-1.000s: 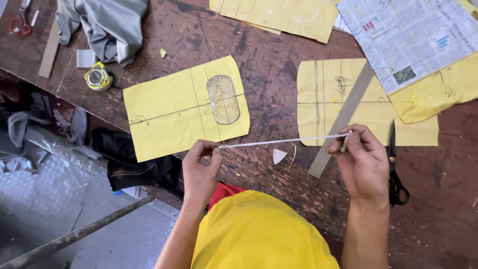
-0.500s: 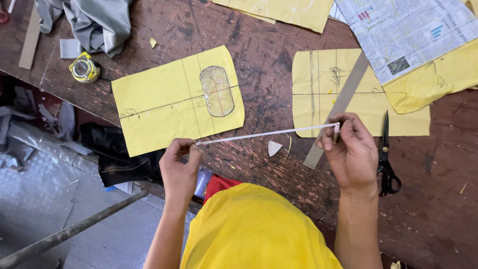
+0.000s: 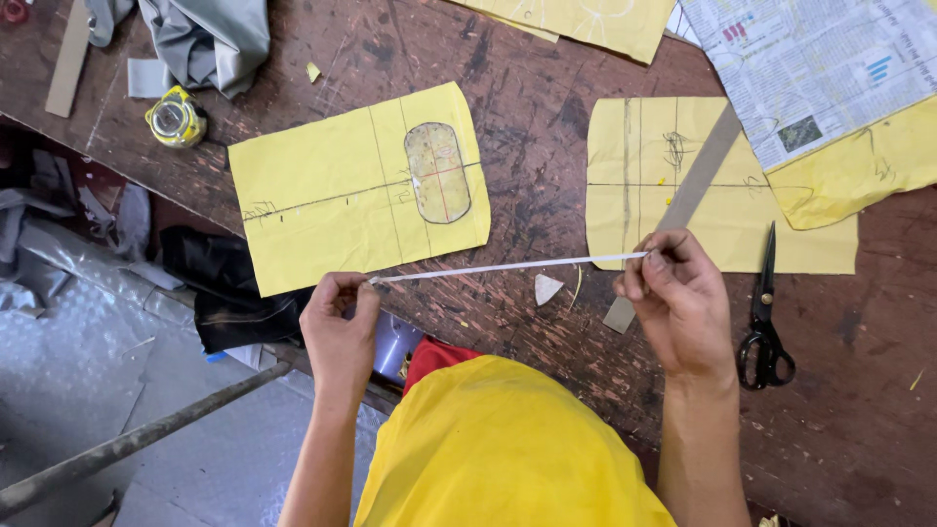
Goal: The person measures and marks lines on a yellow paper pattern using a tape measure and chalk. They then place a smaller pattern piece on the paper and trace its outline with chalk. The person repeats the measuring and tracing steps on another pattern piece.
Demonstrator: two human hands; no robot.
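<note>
- Your left hand (image 3: 337, 327) pinches one end of the thin white strip (image 3: 508, 266) between thumb and fingertips, and your right hand (image 3: 678, 298) pinches the other end the same way; the strip runs taut between them, just above the worn wooden surface (image 3: 547, 176) and near its front edge.
- With both grips this small, the strip can slip out of either pinch if you pull harder (it looks narrow and smooth, so there is little to hold). If one end goes, the strip is likely to spring or curl toward the other hand.
- It may also tear or crease if the tension is uneven, since so thin a band probably has little strength across its width.
- Your left hand sits at the very edge of the surface; a dropped end there could fall toward the clutter of grey plastic sheet (image 3: 59, 293) below, where it would be hard to find.
- The strip passes just below the yellow paper pattern (image 3: 332, 205) with the oval drawn on it and touches or overlaps the lower corner of the second yellow sheet (image 3: 644, 166) (I cannot tell which). Dragging it could nudge either sheet out of place.
- The flat grey ruler (image 3: 688, 200) lies slanted right by your right hand, and the black scissors (image 3: 764, 332) lie just beside that wrist; a sideways sweep could knock either one.
- A small pale paper scrap (image 3: 547, 288) lies under the strip and could snag it.
</note>
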